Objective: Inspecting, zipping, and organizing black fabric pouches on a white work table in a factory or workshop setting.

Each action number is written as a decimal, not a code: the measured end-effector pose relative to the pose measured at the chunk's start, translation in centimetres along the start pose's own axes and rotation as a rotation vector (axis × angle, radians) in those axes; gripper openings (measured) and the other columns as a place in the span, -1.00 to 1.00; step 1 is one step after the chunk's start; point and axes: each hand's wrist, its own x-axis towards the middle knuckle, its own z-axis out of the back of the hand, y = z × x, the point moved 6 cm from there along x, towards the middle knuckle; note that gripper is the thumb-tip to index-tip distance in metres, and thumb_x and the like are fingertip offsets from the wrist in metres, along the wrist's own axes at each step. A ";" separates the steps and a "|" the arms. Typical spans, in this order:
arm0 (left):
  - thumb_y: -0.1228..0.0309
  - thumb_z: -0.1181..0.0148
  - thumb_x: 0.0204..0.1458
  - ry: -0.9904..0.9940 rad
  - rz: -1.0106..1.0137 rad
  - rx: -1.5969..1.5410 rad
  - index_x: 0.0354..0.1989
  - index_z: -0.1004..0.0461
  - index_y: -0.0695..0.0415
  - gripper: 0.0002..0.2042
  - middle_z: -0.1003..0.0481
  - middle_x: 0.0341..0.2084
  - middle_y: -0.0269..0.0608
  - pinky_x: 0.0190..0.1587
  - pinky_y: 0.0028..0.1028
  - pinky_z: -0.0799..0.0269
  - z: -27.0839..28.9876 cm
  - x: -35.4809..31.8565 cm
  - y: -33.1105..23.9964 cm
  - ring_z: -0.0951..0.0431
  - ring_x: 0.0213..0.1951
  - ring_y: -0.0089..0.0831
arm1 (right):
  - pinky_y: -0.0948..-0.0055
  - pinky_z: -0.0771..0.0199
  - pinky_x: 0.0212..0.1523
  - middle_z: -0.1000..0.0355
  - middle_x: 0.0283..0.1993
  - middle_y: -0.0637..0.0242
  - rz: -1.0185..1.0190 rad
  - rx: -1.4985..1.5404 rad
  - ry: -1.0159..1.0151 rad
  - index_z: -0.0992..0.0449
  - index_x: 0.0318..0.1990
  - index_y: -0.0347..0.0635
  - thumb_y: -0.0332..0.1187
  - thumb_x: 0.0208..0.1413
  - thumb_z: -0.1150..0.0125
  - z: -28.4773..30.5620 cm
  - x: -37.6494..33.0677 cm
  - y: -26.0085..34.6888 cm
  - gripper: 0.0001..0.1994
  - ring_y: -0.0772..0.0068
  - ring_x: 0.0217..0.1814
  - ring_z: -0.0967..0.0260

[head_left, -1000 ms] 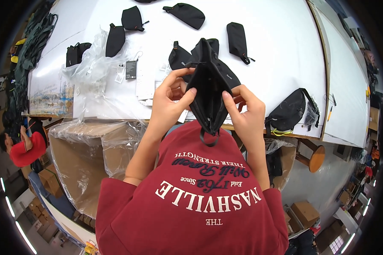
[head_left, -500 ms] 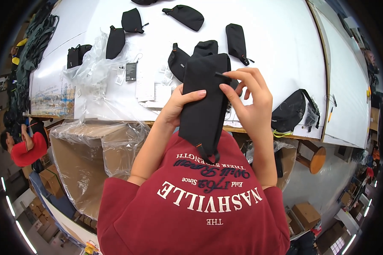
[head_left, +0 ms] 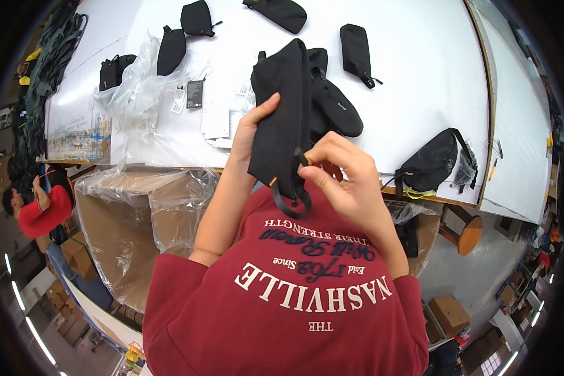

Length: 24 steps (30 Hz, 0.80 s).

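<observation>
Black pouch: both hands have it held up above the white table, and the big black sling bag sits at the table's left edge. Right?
Not quite. In the head view the black sling bag sits at the white table's right edge. Both the left hand and right hand do hold the black pouch up.

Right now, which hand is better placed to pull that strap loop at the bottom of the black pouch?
Right, probably. The right hand already pinches the strap loop at the lower end of the black pouch, while the left hand grips the pouch's side, steadying it.
</observation>
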 end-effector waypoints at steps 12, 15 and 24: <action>0.33 -0.09 0.13 0.024 -0.040 0.006 -0.14 -0.48 0.29 -0.73 -0.58 -0.34 -0.08 -0.31 -0.43 -0.59 0.3 -0.6 -1.0 -0.62 -0.37 -0.34 | 0.40 -0.31 -0.19 -0.33 -0.19 0.23 0.185 -0.289 -0.174 -0.45 -0.24 -0.23 -0.41 -0.08 -0.34 0.2 -0.4 0.6 -0.75 0.25 -0.19 -0.29; 0.37 -0.11 0.12 -0.239 -0.249 0.306 -0.08 -0.45 0.27 -0.73 -0.56 -0.26 -0.14 -0.25 -0.46 -0.56 0.7 -1.0 -2.1 -0.60 -0.29 -0.40 | 0.28 -0.19 0.08 -0.24 0.07 0.25 0.257 -0.693 -0.148 -0.42 0.03 -0.01 -0.25 -0.12 -0.35 -0.1 -0.7 3.1 -0.52 0.20 0.10 -0.19; 0.23 -0.30 -0.01 -0.217 -0.862 1.283 0.14 -0.23 0.14 -0.43 -0.32 0.05 -0.19 -0.06 -0.47 -0.32 -1.5 -6.5 -5.2 -0.42 -0.10 -0.42 | 0.59 -0.36 -0.09 -0.45 -0.12 0.29 0.081 -0.157 -0.180 -0.42 0.01 -0.26 -0.60 -0.15 -0.28 2.1 -1.3 0.5 -0.54 0.56 -0.11 -0.42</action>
